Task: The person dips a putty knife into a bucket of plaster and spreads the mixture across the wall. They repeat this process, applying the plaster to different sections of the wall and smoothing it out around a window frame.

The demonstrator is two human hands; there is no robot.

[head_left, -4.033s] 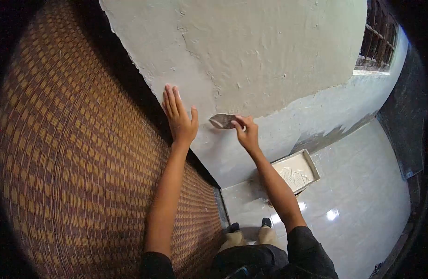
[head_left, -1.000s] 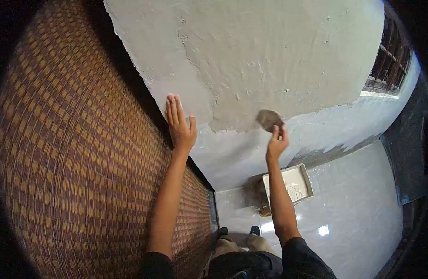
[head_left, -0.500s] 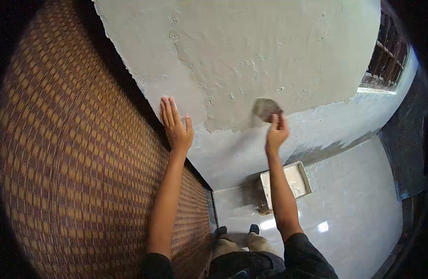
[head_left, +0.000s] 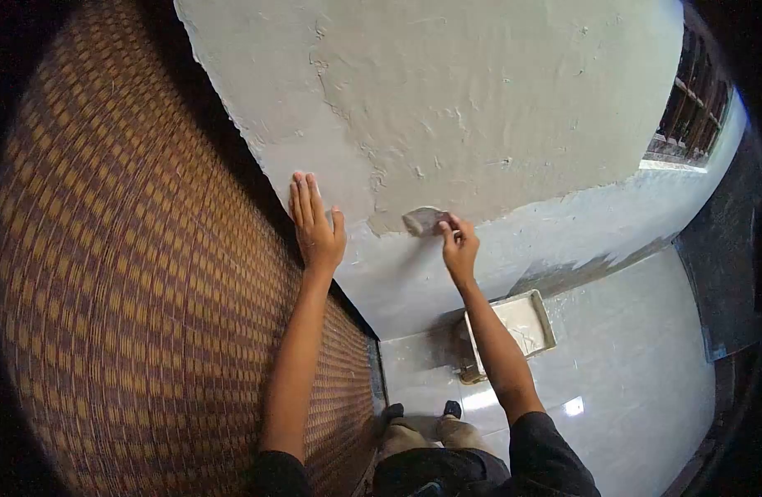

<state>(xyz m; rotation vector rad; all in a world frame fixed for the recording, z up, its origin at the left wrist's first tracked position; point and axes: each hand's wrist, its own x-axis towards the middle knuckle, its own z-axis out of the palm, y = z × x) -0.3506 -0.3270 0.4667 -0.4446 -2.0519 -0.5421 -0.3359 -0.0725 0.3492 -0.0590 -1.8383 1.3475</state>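
Tray (head_left: 548,323) behind right forearm (head_left: 498,344), mat (head_left: 165,290) beside wall (head_left: 497,108)

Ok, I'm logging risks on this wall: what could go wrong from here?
The left hand lies against the wall near its edge, so it might smudge the surface there. The scraper in the right hand is by the ragged lower border of the coating and could leave ridges. The paste tray sits below the right arm, near the feet, so a step might knock it.
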